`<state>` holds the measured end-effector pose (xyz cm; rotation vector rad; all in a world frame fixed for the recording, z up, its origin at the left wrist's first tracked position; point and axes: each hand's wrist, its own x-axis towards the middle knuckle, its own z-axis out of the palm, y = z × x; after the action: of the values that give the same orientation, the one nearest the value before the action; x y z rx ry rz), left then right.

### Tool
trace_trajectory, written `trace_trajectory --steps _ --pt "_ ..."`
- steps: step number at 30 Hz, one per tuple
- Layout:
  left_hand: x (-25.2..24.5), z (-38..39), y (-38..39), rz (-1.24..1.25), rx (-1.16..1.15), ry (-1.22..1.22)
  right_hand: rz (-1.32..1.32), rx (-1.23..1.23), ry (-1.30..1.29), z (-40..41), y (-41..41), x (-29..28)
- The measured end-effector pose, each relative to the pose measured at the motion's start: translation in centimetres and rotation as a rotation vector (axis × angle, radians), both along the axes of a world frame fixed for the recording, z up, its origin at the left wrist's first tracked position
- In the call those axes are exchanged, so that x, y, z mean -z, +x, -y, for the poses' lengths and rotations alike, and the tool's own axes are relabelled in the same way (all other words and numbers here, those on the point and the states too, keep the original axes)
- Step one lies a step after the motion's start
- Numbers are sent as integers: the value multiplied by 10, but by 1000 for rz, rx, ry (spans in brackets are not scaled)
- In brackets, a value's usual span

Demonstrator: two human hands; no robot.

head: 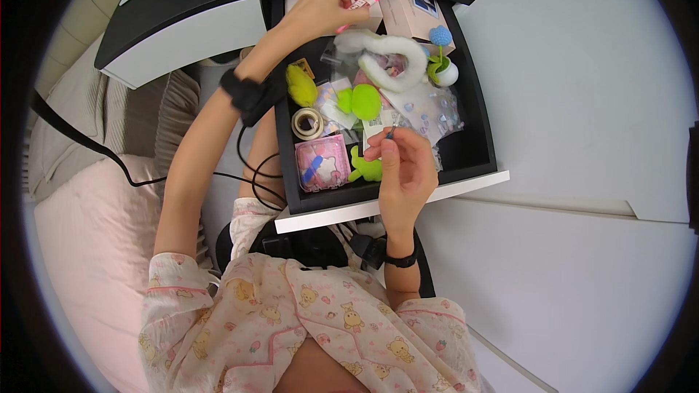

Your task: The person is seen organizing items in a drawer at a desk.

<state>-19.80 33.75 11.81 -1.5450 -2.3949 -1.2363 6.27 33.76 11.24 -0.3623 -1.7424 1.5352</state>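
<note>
Over the back of the open drawer (469,181), my left hand (327,8) grips a slim pink-and-white item (360,3) that bears writing. My right hand (408,166) is above the drawer's front edge, pinching a small dark-blue and metallic piece (390,134) between thumb and fingers; its exact kind is too small to tell. Behind that hand lie a bright green plush piece (366,102) and a printed white label (374,128). A green figure (365,166) is partly hidden by the right hand. Farther back, a fluffy white band (407,60) rests on clear plastic bags.
Pale boxes (409,16) stand at the drawer's back. A crocheted blue flower (440,36) is at right. Along the left lie a yellow plush piece (301,86), a tape roll (307,123) and a pink case (322,164). A white cabinet (551,93) flanks the drawer; a black cable (93,142) hangs left.
</note>
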Motion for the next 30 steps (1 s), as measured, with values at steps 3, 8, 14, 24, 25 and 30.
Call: trace_trajectory --steps 3,8,14,24,25,30 --pt "-2 35 25 -20 30 245 14 -19 0 4 -1 -1" --pt "-8 85 74 217 153 114 32 -4 34 11 -4 -8" --pt "-12 110 102 460 169 141 122 10 181 17 -9 -4" --pt "-17 117 113 305 164 125 69 9 112 27 -22 -4" --pt "-18 117 114 305 164 126 70 6 118 27 -22 -4" --pt "-11 118 113 225 166 111 84 -1 132 27 -22 -5"
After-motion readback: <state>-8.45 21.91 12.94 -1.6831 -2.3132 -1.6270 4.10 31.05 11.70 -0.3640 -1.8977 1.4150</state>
